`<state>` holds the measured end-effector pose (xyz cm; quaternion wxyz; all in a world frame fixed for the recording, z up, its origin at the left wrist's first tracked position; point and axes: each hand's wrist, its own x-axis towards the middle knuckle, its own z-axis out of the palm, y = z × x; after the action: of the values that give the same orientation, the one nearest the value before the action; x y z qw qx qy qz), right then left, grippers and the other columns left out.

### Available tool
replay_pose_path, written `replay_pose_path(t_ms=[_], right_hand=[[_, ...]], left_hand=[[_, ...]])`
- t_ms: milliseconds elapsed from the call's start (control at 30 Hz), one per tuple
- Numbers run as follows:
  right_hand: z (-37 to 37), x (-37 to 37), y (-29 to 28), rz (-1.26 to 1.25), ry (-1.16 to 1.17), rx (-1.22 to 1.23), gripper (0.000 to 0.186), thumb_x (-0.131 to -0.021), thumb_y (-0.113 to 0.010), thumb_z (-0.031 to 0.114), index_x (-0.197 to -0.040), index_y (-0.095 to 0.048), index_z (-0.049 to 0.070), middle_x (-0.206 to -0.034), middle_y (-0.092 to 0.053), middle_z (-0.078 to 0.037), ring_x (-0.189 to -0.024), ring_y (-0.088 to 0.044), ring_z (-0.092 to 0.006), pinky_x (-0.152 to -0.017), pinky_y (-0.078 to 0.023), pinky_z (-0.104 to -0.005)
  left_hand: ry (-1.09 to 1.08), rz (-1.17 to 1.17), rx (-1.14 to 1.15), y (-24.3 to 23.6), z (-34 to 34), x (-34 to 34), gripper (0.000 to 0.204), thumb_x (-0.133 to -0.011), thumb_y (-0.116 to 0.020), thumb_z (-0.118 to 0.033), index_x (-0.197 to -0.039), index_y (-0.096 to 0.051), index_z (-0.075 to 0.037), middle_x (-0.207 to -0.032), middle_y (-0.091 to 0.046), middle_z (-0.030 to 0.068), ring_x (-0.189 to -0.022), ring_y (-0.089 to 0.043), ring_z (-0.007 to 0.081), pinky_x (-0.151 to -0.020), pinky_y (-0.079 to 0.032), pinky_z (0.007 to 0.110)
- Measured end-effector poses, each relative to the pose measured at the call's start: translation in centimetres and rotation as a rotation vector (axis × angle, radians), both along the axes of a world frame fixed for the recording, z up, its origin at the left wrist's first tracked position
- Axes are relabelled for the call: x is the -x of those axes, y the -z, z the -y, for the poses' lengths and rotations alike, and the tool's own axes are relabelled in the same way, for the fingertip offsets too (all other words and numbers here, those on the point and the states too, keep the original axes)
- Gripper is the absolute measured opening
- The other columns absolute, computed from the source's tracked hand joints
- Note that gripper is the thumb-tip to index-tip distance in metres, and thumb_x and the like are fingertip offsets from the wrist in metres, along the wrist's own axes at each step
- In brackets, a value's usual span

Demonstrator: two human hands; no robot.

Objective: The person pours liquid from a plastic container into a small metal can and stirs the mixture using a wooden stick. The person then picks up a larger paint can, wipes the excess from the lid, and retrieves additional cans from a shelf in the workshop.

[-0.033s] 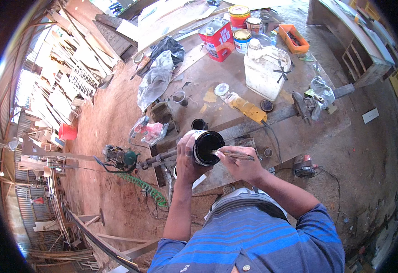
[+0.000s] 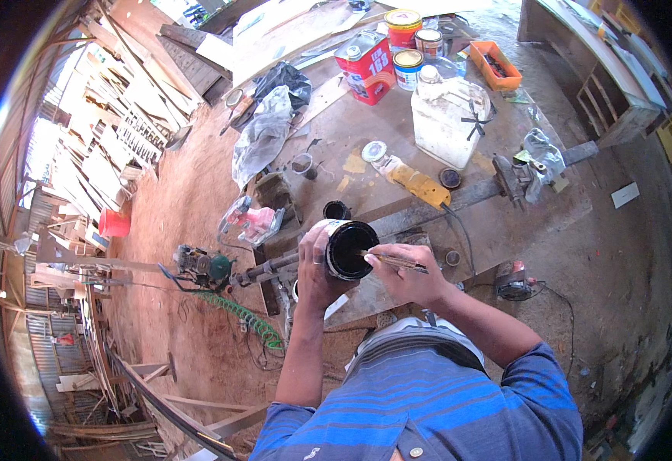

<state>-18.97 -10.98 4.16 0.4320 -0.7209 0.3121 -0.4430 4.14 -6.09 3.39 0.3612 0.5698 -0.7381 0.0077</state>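
head view: left hand [image 2: 314, 265] fingers wrap the black can [image 2: 345, 247], tilted above the desk [image 2: 397, 177]; right hand [image 2: 405, 275] fingers pinch a thin stick [image 2: 394, 260] into its mouth.

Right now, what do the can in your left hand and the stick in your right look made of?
The can looks like metal: glossy black inside, pale rim. The stick, thin, pale brown and matte, is probably wood. The left hand grips the can; the right hand holds the stick.
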Motion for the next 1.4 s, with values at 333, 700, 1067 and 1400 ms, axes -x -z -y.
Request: replay_pose_path(t_ms=[333, 700, 1067, 1400], right_hand=[[3.1, 0.8, -1.8, -0.123, -0.186, 0.395, 0.028, -0.096, -0.080, 0.012, -0.122, -0.075, 0.004, -0.086, -0.074, -0.017, -0.073, -0.073, -0.0377, -0.064, -0.058, -0.0459], [-2.2, -2.3, -1.3, 0.161, 0.039, -0.262, 0.018, -0.103, -0.080, 0.015, -0.112, -0.080, -0.001, -0.079, -0.079, -0.011, -0.072, -0.073, -0.0087, -0.064, -0.059, -0.0300], [1.7, -0.3, -3.0, 0.001, -0.030, 0.309, 0.026, -0.098, -0.080, 0.008, -0.123, -0.077, 0.002, -0.088, -0.076, -0.015, -0.073, -0.076, -0.0275, -0.064, -0.058, -0.0378], [-0.1, 0.3, -2.4, -0.108, -0.242, 0.401, 0.042, -0.094, -0.077, 0.015, -0.134, -0.068, 0.005, -0.086, -0.067, -0.013, -0.078, -0.072, -0.0363, -0.068, -0.057, -0.0488]], left_hand=[[0.030, -0.010, 0.016, -0.3, 0.4, -0.5, 0.107, -0.069, -0.103, -0.031, -0.155, -0.043, -0.010, -0.150, -0.060, 0.0220, -0.136, -0.059, 0.0453, -0.116, -0.048, 0.057], [-0.007, 0.009, 0.073, -0.6, 0.3, -0.7, 0.116, -0.065, -0.103, -0.035, -0.158, -0.039, -0.009, -0.151, -0.055, 0.0257, -0.138, -0.056, 0.0494, -0.119, -0.046, 0.062], [0.041, -0.014, 0.076, -1.3, 0.4, -0.6, 0.116, -0.065, -0.103, -0.030, -0.158, -0.039, -0.009, -0.152, -0.055, 0.0249, -0.138, -0.057, 0.0481, -0.119, -0.046, 0.060], [0.050, -0.057, 0.075, -0.7, 0.3, -1.8, 0.119, -0.062, -0.104, -0.033, -0.160, -0.039, -0.011, -0.155, -0.055, 0.0243, -0.141, -0.055, 0.0477, -0.120, -0.045, 0.059]])
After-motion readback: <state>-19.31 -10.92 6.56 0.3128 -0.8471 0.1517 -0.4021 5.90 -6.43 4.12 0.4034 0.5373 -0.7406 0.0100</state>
